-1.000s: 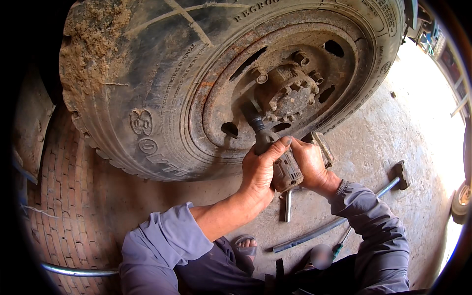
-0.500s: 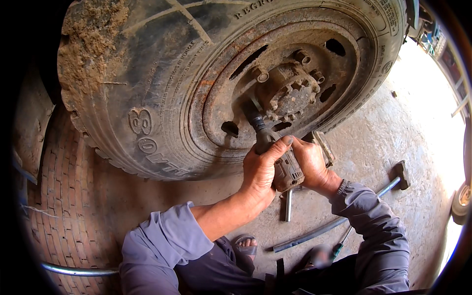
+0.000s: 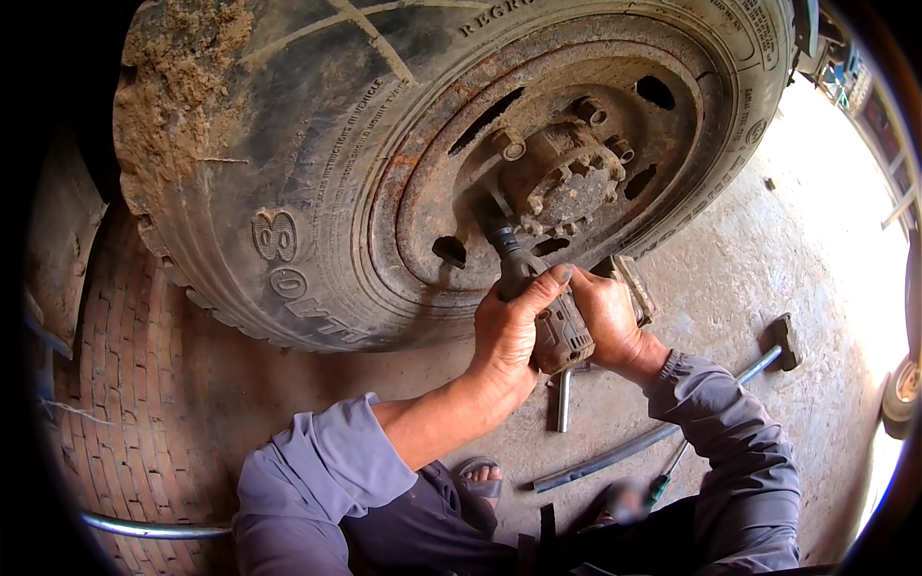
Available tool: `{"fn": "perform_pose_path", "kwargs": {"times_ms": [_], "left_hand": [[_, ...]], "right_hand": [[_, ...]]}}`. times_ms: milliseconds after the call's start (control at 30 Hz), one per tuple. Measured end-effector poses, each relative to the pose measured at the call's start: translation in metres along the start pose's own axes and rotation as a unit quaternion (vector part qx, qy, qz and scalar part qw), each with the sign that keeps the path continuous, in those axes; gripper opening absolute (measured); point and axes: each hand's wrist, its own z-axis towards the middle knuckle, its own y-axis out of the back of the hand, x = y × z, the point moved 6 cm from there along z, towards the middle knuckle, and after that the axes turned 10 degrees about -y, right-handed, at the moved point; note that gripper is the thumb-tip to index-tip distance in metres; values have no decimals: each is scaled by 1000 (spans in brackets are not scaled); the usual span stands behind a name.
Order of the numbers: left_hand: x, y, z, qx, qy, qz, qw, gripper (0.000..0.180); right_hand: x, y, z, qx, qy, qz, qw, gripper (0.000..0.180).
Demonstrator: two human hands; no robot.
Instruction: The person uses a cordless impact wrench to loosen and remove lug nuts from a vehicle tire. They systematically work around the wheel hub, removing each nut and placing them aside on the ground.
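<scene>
A big muddy truck wheel (image 3: pixel 317 182) with a rusty rim fills the upper half of the head view. Its hub (image 3: pixel 567 178) carries several lug nuts. Both hands hold a grey impact wrench (image 3: pixel 547 322) whose dark socket (image 3: pixel 497 233) is pressed on a nut at the hub's lower left. My left hand (image 3: pixel 509 331) wraps the tool's body from the left. My right hand (image 3: pixel 605 317) grips it from the right, at the handle.
On the concrete floor lie a long-handled hammer (image 3: pixel 773 348), a metal bar (image 3: pixel 605 456), a short rod (image 3: pixel 564 401) and a green-handled screwdriver (image 3: pixel 663 485). Brick paving (image 3: pixel 125 384) lies at the left, with a pipe (image 3: pixel 154 526) across it. A sandalled foot (image 3: pixel 480 475) shows below.
None of note: both hands and the wrench stay in the same place on the hub; only the view shifts slightly.
</scene>
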Motion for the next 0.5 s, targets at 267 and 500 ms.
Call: {"fn": "perform_pose_path", "kwargs": {"times_ms": [267,500], "left_hand": [[-1,-1,0,-4,2,-2,1000,44],[1,1,1,-3,9,4,1000,42]], "right_hand": [[-1,-1,1,1,-4,-9,1000,44],[1,1,1,1,-1,0,1000,42]]}}
